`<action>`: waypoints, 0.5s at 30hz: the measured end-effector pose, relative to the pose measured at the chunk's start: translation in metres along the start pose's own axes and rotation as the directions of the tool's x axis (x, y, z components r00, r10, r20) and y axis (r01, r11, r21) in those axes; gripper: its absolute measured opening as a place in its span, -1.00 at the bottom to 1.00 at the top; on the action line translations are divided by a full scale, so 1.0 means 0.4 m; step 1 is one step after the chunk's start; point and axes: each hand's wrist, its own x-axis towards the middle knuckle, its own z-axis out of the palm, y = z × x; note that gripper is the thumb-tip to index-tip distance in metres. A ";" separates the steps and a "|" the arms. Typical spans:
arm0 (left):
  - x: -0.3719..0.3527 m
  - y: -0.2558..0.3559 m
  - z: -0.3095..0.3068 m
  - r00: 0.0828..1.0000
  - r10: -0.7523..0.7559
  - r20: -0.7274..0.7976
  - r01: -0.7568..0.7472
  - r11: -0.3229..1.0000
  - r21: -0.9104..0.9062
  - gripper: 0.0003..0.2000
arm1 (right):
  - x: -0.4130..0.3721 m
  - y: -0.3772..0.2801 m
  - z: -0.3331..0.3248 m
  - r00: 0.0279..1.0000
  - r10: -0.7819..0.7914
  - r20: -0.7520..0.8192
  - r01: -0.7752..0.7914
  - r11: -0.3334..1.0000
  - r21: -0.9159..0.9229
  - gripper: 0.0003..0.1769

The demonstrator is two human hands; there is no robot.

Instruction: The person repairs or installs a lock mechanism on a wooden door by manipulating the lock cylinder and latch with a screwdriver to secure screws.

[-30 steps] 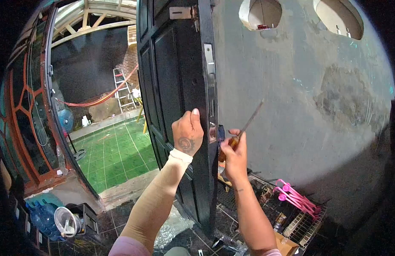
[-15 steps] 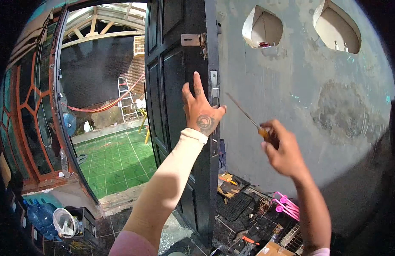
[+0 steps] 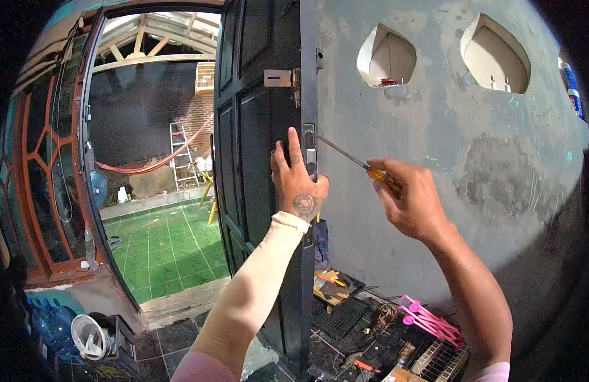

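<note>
My right hand (image 3: 414,198) is closed round the amber handle of a screwdriver (image 3: 345,153). The long metal shaft slants up and left, its tip right at the upper part of the metal lock plate (image 3: 310,149) in the door's narrow edge. Against the face of the black panelled door (image 3: 259,134) lies my left hand (image 3: 299,175), fingers stretched upward and thumb by the door edge, just beside the lock plate. A dark part of the door hardware shows partly behind its fingers. Higher up, a metal hasp (image 3: 280,78) is fixed to the door.
The door stands ajar beside a grey plastered wall (image 3: 428,127) with shaped niches. Pink tubing (image 3: 431,318), a dark mat (image 3: 336,316) and a wire rack (image 3: 442,360) lie on the floor. Blue bottles (image 3: 56,325) stand at lower left. Green tiles (image 3: 167,242) extend past the doorway.
The screwdriver has moved left, its tip now at the lock plate instead of off the edge. My left hand's thumb has drawn in against the door edge. The view has shifted slightly.
</note>
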 end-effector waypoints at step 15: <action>-0.004 -0.017 -0.051 0.999 0.009 -0.032 -0.011 0.999 -0.048 0.01 | 0.065 -0.078 -0.062 0.947 0.231 0.221 -0.244 0.969 0.031 -0.73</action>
